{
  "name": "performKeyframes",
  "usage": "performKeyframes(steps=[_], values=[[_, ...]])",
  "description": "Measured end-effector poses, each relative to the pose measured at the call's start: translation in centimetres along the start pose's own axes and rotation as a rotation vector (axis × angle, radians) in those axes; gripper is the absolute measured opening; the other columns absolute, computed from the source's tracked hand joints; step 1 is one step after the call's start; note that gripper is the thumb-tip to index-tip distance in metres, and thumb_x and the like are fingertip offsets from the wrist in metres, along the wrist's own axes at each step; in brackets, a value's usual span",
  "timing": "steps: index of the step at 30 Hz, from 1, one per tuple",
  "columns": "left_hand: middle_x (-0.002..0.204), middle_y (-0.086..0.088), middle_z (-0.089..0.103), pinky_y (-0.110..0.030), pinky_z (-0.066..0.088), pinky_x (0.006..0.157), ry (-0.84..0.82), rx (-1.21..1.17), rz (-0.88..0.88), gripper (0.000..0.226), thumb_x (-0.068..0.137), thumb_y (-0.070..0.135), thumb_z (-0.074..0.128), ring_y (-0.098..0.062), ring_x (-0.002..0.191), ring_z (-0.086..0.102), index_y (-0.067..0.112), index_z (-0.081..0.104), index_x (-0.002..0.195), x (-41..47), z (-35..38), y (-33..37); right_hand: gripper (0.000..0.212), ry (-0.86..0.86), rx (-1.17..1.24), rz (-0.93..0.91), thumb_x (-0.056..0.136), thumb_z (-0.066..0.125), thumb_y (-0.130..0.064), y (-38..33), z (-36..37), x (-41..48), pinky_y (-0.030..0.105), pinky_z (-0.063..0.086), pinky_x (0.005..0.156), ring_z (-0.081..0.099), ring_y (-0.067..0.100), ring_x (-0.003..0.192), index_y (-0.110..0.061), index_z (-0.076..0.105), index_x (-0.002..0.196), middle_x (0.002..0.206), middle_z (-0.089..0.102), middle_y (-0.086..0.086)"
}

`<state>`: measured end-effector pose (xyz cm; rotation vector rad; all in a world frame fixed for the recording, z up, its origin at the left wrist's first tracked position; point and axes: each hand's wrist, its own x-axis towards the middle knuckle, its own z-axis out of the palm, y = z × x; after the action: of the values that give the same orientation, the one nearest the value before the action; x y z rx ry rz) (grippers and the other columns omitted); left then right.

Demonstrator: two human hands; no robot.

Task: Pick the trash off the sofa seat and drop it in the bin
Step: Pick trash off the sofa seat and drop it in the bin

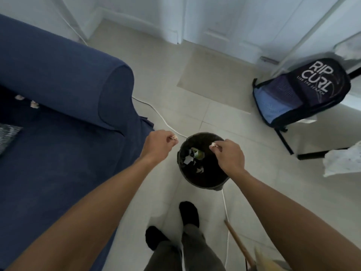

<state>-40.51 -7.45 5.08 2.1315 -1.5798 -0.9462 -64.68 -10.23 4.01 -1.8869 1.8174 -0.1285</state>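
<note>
A round black bin stands on the tiled floor beside the blue sofa, with crumpled paper and a green scrap inside. My right hand hovers over the bin's right rim, pinching a small pale paper scrap. Just left of the bin, over the floor, my left hand pinches another small scrap. Two pale crumpled scraps lie on the sofa seat at the far left, by the armrest.
A white cable runs along the floor past the bin. A dark backpack leans on a black-legged frame at right. A wooden stick lies near my feet. A patterned cushion sits on the seat.
</note>
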Motion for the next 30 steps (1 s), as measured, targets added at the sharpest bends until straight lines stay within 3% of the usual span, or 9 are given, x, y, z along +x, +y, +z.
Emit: performKeyframes(steps=[4, 6, 8, 10, 17, 19, 21, 24, 30], values=[[0.082, -0.002, 0.071, -0.042, 0.054, 0.074, -0.032, 0.050, 0.052, 0.017, 0.089, 0.032, 0.070, -0.022, 0.077, 0.064, 0.017, 0.076, 0.091, 0.0, 2.5, 1.4, 0.027, -0.035, -0.001, 0.050, 0.096, 0.058, -0.048, 3.0, 0.4, -0.6, 0.033, 0.040, 0.066, 0.064, 0.028, 0.090, -0.024, 0.072, 0.095, 0.084, 0.060, -0.002], [0.083, -0.004, 0.071, -0.043, 0.054, 0.074, -0.038, 0.037, 0.061, 0.016, 0.088, 0.030, 0.071, -0.023, 0.078, 0.064, 0.015, 0.076, 0.091, -0.1, 3.0, 2.0, 0.052, -0.105, -0.076, 0.095, 0.091, 0.052, -0.065, 3.9, 0.7, -0.9, 0.040, 0.048, 0.081, 0.060, 0.033, 0.109, -0.027, 0.063, 0.125, 0.114, 0.065, 0.006], [0.082, -0.003, 0.070, -0.044, 0.054, 0.074, -0.046, 0.032, 0.070, 0.013, 0.087, 0.028, 0.072, -0.023, 0.078, 0.063, 0.017, 0.076, 0.090, -0.1, 3.5, 2.7, 0.084, -0.158, -0.146, 0.167, 0.086, 0.036, -0.082, 4.7, 1.0, -1.4, 0.053, 0.041, 0.101, 0.043, 0.039, 0.131, -0.030, 0.031, 0.152, 0.150, 0.044, 0.012], [0.081, -0.002, 0.069, -0.044, 0.054, 0.074, -0.059, 0.042, 0.082, 0.013, 0.087, 0.028, 0.071, -0.023, 0.078, 0.063, 0.016, 0.075, 0.088, -0.1, 3.8, 3.3, 0.094, -0.144, -0.101, 0.194, 0.081, 0.016, -0.090, 5.0, 1.1, -1.8, 0.060, 0.027, 0.111, 0.022, 0.040, 0.146, -0.033, 0.011, 0.157, 0.164, 0.019, 0.012], [0.092, 0.005, 0.070, -0.040, 0.048, 0.083, -0.105, 0.165, 0.171, 0.022, 0.086, 0.042, 0.070, -0.020, 0.092, 0.062, 0.027, 0.074, 0.102, 0.1, 5.4, 5.0, 0.097, -0.062, -0.030, 0.169, 0.079, -0.004, -0.089, 6.3, 0.3, -1.6, 0.060, 0.011, 0.119, 0.002, 0.032, 0.153, -0.034, 0.004, 0.158, 0.168, 0.003, 0.007], [0.115, 0.003, 0.066, -0.042, 0.041, 0.093, -0.177, 0.264, 0.179, 0.052, 0.080, 0.054, 0.071, -0.025, 0.115, 0.052, 0.034, 0.061, 0.127, 0.1, 6.1, 5.1, 0.096, -0.048, -0.030, 0.164, 0.079, -0.004, -0.089, 6.4, 0.1, -1.3, 0.061, 0.010, 0.119, 0.002, 0.032, 0.153, -0.035, 0.004, 0.158, 0.168, 0.003, 0.007], [0.153, -0.004, 0.038, -0.050, 0.027, 0.107, -0.244, 0.402, 0.161, 0.095, 0.070, 0.068, 0.071, -0.032, 0.139, 0.027, 0.037, 0.029, 0.149, 0.2, 6.8, 4.8, 0.095, -0.036, -0.027, 0.157, 0.080, -0.003, -0.089, 6.5, -0.1, -1.1, 0.061, 0.010, 0.119, 0.002, 0.032, 0.153, -0.036, 0.003, 0.158, 0.168, 0.003, 0.006], [0.165, -0.007, -0.011, -0.061, 0.003, 0.115, -0.232, 0.491, 0.145, 0.127, 0.058, 0.085, 0.064, -0.036, 0.148, -0.017, 0.039, -0.007, 0.153, 0.4, 7.0, 4.3, 0.093, -0.023, -0.026, 0.141, 0.081, -0.001, -0.089, 6.5, -0.4, -0.8, 0.061, 0.009, 0.118, 0.001, 0.030, 0.153, -0.036, 0.004, 0.158, 0.168, 0.004, 0.006], [0.162, -0.010, -0.025, -0.068, -0.007, 0.113, -0.185, 0.569, 0.139, 0.135, 0.050, 0.100, 0.045, -0.037, 0.143, -0.032, 0.037, -0.019, 0.151, 1.1, 5.5, 3.0, 0.096, -0.037, -0.066, 0.108, 0.079, -0.002, -0.089, 5.8, -0.9, -0.4, 0.060, 0.005, 0.119, -0.003, 0.030, 0.153, -0.036, 0.002, 0.158, 0.169, 0.000, 0.006]])
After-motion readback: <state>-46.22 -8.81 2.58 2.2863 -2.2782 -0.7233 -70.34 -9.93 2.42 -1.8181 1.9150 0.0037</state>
